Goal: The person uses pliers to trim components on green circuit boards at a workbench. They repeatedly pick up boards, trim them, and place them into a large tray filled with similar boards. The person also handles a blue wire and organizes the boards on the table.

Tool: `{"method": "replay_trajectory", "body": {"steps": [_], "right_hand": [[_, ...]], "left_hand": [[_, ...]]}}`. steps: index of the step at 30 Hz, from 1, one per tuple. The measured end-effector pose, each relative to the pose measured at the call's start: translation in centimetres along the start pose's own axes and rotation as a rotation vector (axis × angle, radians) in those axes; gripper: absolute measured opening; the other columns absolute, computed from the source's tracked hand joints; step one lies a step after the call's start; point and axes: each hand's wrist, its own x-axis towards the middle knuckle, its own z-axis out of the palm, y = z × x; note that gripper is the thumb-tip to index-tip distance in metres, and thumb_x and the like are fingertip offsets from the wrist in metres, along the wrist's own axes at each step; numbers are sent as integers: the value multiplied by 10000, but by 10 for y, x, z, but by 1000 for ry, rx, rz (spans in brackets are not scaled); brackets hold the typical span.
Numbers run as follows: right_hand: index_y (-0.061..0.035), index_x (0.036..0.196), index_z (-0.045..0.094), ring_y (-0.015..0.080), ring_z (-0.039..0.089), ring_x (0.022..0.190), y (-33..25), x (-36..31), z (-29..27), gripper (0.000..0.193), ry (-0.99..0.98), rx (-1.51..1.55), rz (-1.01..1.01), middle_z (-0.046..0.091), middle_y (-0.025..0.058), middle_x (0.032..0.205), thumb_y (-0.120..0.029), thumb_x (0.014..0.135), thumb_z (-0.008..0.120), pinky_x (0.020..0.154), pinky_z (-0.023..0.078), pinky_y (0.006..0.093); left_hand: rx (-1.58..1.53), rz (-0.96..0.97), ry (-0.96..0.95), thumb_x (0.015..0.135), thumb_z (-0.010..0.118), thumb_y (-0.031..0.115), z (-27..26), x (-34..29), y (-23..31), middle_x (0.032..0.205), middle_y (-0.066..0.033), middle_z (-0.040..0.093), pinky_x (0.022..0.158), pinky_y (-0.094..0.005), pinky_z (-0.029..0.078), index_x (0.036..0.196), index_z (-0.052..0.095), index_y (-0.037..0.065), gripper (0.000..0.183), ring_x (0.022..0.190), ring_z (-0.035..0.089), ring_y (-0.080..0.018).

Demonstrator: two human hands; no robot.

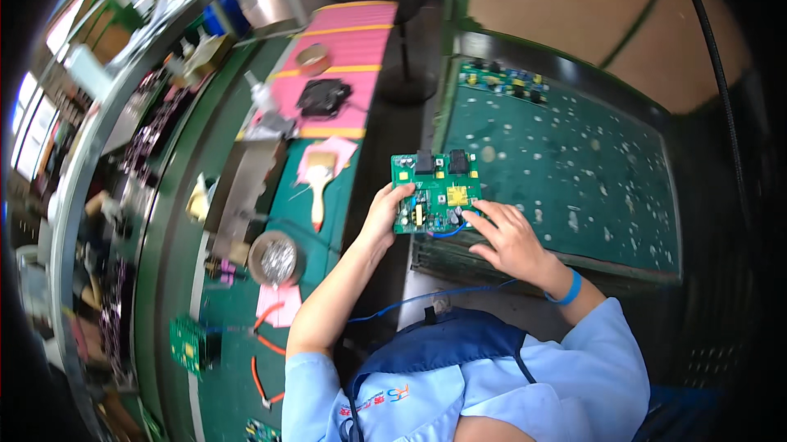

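A green circuit board [419, 185] with black blocks, a yellow part and small components is held up in front of me. My left hand [382, 211] is closed on its left edge, the thumb lying on the face. At the lower right corner, the fingertips of my right hand [512, 243] touch the board. Its fingers are spread and its thumb stands away from the board. A blue wristband [566, 287] circles my right wrist, and a blue wire shows by the board's lower edge.
On the right, a green-topped surface [566, 171] carries several circuit boards [504, 81] at its far edge. The left bench holds a brush [320, 188], a round container [276, 259], orange-handled pliers [257, 372], a tape roll [313, 59] and another board [188, 345].
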Motion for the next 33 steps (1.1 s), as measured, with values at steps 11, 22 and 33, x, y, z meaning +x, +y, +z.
{"method": "replay_trajectory", "body": {"steps": [11, 22, 33], "right_hand": [[-44, 1057, 474, 262, 481, 874, 172, 22, 24, 472, 159, -116, 269, 492, 110, 969, -83, 620, 649, 752, 381, 364], [-28, 993, 485, 297, 481, 938, 241, 32, 39, 361, 266, 147, 454, 528, 118, 987, -85, 659, 607, 803, 402, 377], [-12, 948, 509, 303, 483, 871, 305, -54, -2, 343, 120, -101, 631, 527, 128, 903, -5, 622, 615, 747, 399, 369]], "left_hand": [[159, -125, -67, 743, 532, 150, 75, 209, -37, 854, -98, 576, 686, -309, 478, 930, 513, -19, 253, 756, 572, -182], [513, -130, -50, 774, 545, 363, 57, 256, -32, 1130, -137, 476, 893, -373, 331, 1132, 436, 13, 512, 1041, 450, -231], [1977, 643, -534, 674, 624, 188, 65, 228, -39, 963, -94, 502, 806, -338, 344, 977, 513, 52, 350, 910, 493, -233]]}}
